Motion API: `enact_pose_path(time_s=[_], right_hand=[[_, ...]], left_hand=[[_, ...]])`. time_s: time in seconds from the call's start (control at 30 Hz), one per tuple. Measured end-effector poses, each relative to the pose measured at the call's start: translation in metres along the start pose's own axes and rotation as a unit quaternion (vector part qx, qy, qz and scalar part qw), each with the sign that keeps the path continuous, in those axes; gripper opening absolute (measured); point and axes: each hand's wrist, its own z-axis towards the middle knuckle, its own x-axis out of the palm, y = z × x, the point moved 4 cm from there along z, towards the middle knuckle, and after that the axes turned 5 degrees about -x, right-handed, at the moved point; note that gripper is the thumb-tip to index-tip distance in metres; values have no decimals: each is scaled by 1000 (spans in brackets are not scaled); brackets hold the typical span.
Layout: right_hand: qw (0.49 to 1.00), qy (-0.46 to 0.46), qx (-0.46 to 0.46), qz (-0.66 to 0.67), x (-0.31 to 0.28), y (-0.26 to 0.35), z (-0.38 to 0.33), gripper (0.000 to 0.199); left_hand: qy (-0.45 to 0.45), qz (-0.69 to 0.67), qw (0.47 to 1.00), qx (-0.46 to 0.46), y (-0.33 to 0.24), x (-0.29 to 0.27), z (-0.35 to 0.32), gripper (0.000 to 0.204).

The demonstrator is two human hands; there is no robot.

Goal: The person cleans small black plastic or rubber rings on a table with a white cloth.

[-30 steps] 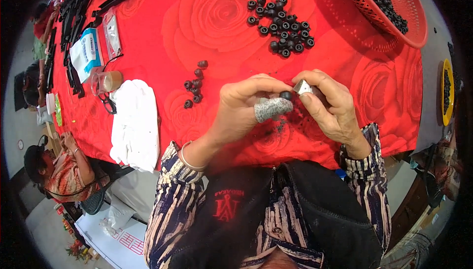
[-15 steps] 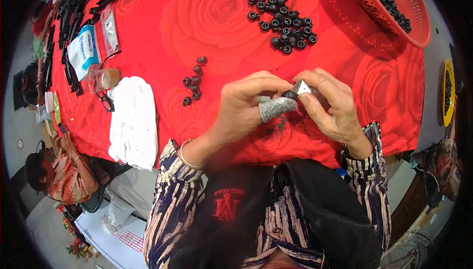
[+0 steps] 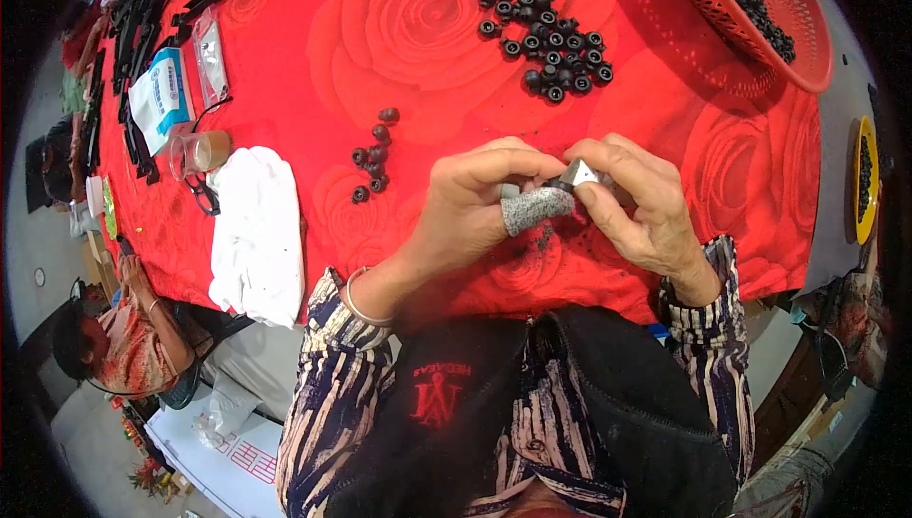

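My left hand (image 3: 467, 203) pinches a small round black part (image 3: 558, 183), mostly hidden behind its fingers. A grey speckled sleeve (image 3: 535, 210) covers the left thumb. In my right hand (image 3: 643, 203), thumb and fingers close on a small metal blade (image 3: 581, 174) with a pale, shiny face, set against the black part. Black shavings (image 3: 540, 244) lie on the red cloth under the hands. Beyond them is a cluster of round black parts (image 3: 554, 40) with hollow ends. A smaller group of such parts (image 3: 377, 153) rests left of my left hand.
A red basket (image 3: 815, 57) of black pieces stands far right. On the left are a white cloth (image 3: 255, 238), a cup (image 3: 211, 150), glasses (image 3: 203, 197), a blue-white packet (image 3: 163, 100) and long black parts (image 3: 133, 38). A person (image 3: 142, 338) sits at left; a yellow tray (image 3: 865, 186) is at right.
The blade has tilted and shifted slightly left and down over the black part, which shows less now. Both hands otherwise keep nearly the same place.
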Motion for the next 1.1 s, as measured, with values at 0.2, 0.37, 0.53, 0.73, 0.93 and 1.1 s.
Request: enact_pose_path(time_s=[0.2,0.37,0.53,0.73,0.93,1.1], right_hand=[[1000,9,1,-10,1,-1,0,22],[1000,26,9,0,0,-2,-1,21],[999,38,1,-7,0,-3,2,21],[999,34,-8,-17,-1,-3,2,20],[999,27,-14,-13,-1,-3,1,19],[999,31,-28,-22,-1,-4,1,19]], left_hand=[[-6,58,998,23,-1,-2,-1,22],[0,61,998,12,-2,-1,0,20],[0,56,998,-25,-2,0,-2,19],[-2,19,999,-44,2,1,-2,21],[6,25,1000,-18,1,3,-2,21],[-3,20,998,-53,3,4,-4,21]])
